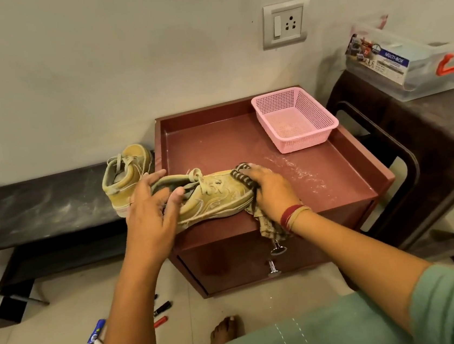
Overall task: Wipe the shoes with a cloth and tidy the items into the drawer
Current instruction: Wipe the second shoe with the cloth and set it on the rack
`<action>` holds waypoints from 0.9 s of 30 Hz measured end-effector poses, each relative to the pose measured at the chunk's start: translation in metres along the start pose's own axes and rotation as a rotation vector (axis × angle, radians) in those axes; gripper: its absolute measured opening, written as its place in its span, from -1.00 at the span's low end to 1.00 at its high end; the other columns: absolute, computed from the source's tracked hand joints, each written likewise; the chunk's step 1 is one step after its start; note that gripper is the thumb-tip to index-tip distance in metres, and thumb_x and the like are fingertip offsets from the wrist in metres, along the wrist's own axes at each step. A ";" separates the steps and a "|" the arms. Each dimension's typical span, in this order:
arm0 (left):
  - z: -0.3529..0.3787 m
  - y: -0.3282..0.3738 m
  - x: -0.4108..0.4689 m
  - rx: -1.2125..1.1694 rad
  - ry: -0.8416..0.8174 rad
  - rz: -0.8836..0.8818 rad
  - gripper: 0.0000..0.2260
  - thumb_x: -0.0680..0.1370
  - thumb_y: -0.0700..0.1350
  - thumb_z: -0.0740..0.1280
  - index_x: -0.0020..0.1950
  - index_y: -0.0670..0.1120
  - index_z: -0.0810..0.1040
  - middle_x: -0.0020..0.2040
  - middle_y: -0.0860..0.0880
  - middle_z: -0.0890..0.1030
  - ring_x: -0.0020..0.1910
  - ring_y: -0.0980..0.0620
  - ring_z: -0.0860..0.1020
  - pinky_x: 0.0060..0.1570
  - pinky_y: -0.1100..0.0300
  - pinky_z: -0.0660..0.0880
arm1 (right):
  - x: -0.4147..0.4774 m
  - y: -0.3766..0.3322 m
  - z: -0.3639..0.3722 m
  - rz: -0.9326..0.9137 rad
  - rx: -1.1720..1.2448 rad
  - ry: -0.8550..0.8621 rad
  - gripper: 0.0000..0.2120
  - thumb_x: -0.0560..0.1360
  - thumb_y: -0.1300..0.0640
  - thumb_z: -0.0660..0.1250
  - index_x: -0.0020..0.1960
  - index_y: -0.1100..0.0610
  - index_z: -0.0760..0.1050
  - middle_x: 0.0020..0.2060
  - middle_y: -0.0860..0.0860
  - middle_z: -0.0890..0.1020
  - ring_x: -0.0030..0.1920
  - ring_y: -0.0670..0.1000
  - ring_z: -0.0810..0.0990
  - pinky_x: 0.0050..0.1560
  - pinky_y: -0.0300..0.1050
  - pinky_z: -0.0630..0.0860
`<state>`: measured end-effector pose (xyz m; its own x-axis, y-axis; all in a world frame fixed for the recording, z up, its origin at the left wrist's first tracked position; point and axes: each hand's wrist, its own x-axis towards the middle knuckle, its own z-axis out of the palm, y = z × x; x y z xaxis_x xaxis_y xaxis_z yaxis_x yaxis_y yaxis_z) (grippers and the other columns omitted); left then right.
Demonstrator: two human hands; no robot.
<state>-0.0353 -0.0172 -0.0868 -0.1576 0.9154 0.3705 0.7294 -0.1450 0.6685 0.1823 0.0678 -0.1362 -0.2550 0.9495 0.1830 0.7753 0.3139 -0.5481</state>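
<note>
The shoe (217, 198) lies on its side at the front edge of the maroon cabinet (320, 183), toe to the right. The two hands are apart, one at each end. The left hand (151, 208) steadies the heel with its fingers spread fairly straight and its thumb at the collar. The right hand (272, 192) curls over the toe and presses the striped cloth (244, 175) against it, and the loose end of the cloth hangs off the front edge. To wipe well, the left hand would do best to pin the heel firmly so the shoe cannot skid off the edge. The right hand can then stroke from toe toward the laces with a clean patch of cloth, and the shoe needs turning to reach the far side. The second shoe (127, 177) waits on the black bench (40, 204), its toe hidden behind the left hand. The sole and underside of the held shoe cannot be seen, and the toe is covered. The dangling cloth partly hides the upper knob (277, 249) of the drawer (230, 262), which looks closed. The left forearm cuts across the markers (162, 308) on the floor.
</note>
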 end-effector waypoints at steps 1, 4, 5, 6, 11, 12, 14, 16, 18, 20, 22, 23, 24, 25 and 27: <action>0.001 -0.001 0.000 0.039 0.011 0.005 -0.77 0.57 0.14 0.17 -0.08 0.13 0.59 0.30 0.14 0.37 0.37 0.10 0.29 0.33 -0.26 0.25 | -0.002 -0.003 -0.001 -0.007 0.000 -0.001 -0.37 0.41 0.44 0.12 0.38 -0.04 0.38 0.44 0.00 0.31 0.42 0.06 0.29 0.42 -0.04 0.23; 0.002 0.001 -0.002 0.105 0.031 0.012 -0.91 0.59 0.02 0.23 -0.05 0.08 0.51 0.24 0.09 0.41 0.28 0.18 0.30 0.39 -0.36 0.02 | -0.013 -0.013 -0.001 -0.178 -0.010 -0.072 -0.40 0.40 0.43 0.14 0.34 -0.03 0.42 0.43 -0.04 0.32 0.39 0.04 0.33 0.41 -0.04 0.26; 0.002 0.002 -0.004 0.111 0.033 0.013 -0.96 0.60 -0.02 0.25 0.03 0.09 0.46 0.21 0.09 0.42 0.24 0.17 0.33 0.42 -0.34 -0.06 | -0.013 -0.013 -0.003 -0.166 -0.004 -0.061 -0.41 0.41 0.43 0.15 0.33 -0.02 0.43 0.42 -0.04 0.33 0.38 0.04 0.34 0.40 -0.07 0.25; 0.002 0.002 -0.005 0.123 0.046 0.016 -0.89 0.59 -0.04 0.26 0.11 0.09 0.42 0.18 0.09 0.44 0.19 0.18 0.35 0.42 -0.31 -0.12 | -0.010 -0.010 -0.006 -0.106 0.004 -0.040 -0.41 0.41 0.44 0.14 0.33 -0.02 0.44 0.41 -0.02 0.36 0.37 0.05 0.35 0.38 -0.09 0.24; 0.000 0.003 -0.007 0.181 0.142 0.101 -0.67 0.49 0.00 0.39 0.21 0.10 0.40 0.02 0.19 0.51 0.07 0.34 0.38 0.43 -0.26 -0.18 | -0.005 -0.014 -0.008 0.001 0.154 0.057 -0.44 0.37 0.48 0.14 0.25 0.06 0.51 0.28 0.06 0.50 0.31 0.07 0.42 0.34 -0.27 0.22; 0.001 0.004 -0.008 0.176 0.164 0.122 -0.69 0.48 0.02 0.39 0.19 0.09 0.42 -0.02 0.20 0.52 0.05 0.35 0.40 0.44 -0.28 -0.15 | -0.012 -0.019 -0.006 -0.045 0.219 0.039 -0.45 0.36 0.49 0.15 0.23 0.08 0.52 0.24 0.05 0.53 0.29 0.05 0.45 0.29 -0.34 0.22; 0.005 0.006 -0.011 0.114 0.217 0.147 -0.77 0.50 0.02 0.35 0.13 0.06 0.47 -0.10 0.21 0.54 0.01 0.24 0.48 0.41 -0.36 -0.02 | -0.026 -0.025 -0.004 -0.136 0.257 -0.004 -0.42 0.35 0.49 0.15 0.25 0.07 0.50 0.25 0.04 0.52 0.30 0.02 0.44 0.30 -0.34 0.23; 0.009 0.007 -0.012 -0.023 0.240 0.127 -0.87 0.54 -0.01 0.30 0.08 0.10 0.47 -0.14 0.23 0.53 -0.01 0.12 0.51 0.28 -0.41 0.21 | -0.029 -0.018 -0.008 -0.173 0.101 -0.037 -0.40 0.38 0.47 0.15 0.33 0.03 0.43 0.37 0.01 0.41 0.38 0.03 0.34 0.38 -0.21 0.19; 0.010 0.009 -0.013 -0.121 0.232 0.085 -0.83 0.55 -0.01 0.27 0.12 0.19 0.42 -0.13 0.20 0.54 0.06 0.07 0.51 0.18 -0.35 0.35 | -0.023 -0.008 -0.012 -0.099 -0.002 -0.026 -0.41 0.42 0.44 0.14 0.36 0.00 0.40 0.42 -0.01 0.33 0.42 0.03 0.28 0.41 -0.15 0.15; 0.009 0.009 -0.016 -0.181 0.219 0.036 -0.77 0.56 -0.02 0.28 0.18 0.22 0.39 -0.06 0.10 0.56 0.11 0.05 0.51 0.15 -0.22 0.44 | -0.019 -0.007 -0.015 -0.006 0.058 0.024 -0.42 0.41 0.45 0.14 0.34 0.02 0.43 0.40 0.02 0.37 0.40 0.05 0.32 0.40 -0.20 0.14; 0.009 0.008 -0.020 -0.215 0.208 -0.023 -0.75 0.57 -0.05 0.30 0.23 0.14 0.43 0.10 0.01 0.51 0.16 0.07 0.47 0.20 -0.10 0.45 | -0.018 -0.014 -0.014 0.010 0.161 0.023 -0.42 0.39 0.48 0.14 0.30 0.06 0.47 0.34 0.05 0.44 0.36 0.05 0.38 0.38 -0.27 0.15; 0.009 0.008 -0.022 -0.196 0.202 -0.043 -0.76 0.58 -0.04 0.29 0.25 0.10 0.46 0.17 -0.01 0.48 0.22 0.06 0.42 0.28 -0.06 0.38 | -0.021 -0.018 -0.013 -0.036 0.192 -0.016 -0.42 0.37 0.49 0.14 0.28 0.06 0.48 0.31 0.05 0.48 0.34 0.05 0.41 0.39 -0.24 0.20; 0.010 0.008 -0.025 -0.161 0.198 -0.062 -0.75 0.57 0.00 0.27 0.25 0.09 0.49 0.24 -0.01 0.45 0.31 0.03 0.38 0.38 -0.05 0.24 | -0.026 -0.022 -0.011 -0.106 0.193 -0.073 -0.40 0.36 0.49 0.14 0.28 0.04 0.47 0.29 0.04 0.49 0.31 0.04 0.43 0.38 -0.18 0.25; 0.011 0.008 -0.027 -0.128 0.191 -0.082 -0.73 0.57 0.04 0.25 0.25 0.08 0.51 0.31 0.00 0.44 0.40 0.01 0.31 0.45 -0.06 0.01 | -0.031 -0.023 -0.010 -0.176 0.172 -0.115 -0.39 0.35 0.48 0.14 0.28 0.01 0.44 0.30 0.02 0.49 0.30 0.03 0.44 0.37 -0.13 0.30; 0.012 0.010 -0.032 -0.103 0.174 -0.122 -0.70 0.58 0.11 0.21 0.26 0.09 0.54 0.40 0.06 0.42 0.50 0.07 0.16 0.37 -0.05 -0.36 | -0.033 -0.017 -0.013 -0.242 0.062 -0.141 -0.40 0.37 0.45 0.15 0.30 -0.02 0.41 0.38 -0.03 0.40 0.35 0.02 0.38 0.38 -0.07 0.30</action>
<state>-0.0150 -0.0435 -0.0995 -0.3594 0.8514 0.3821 0.6274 -0.0827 0.7743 0.1852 0.0309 -0.1217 -0.5094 0.8366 0.2015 0.6464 0.5266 -0.5521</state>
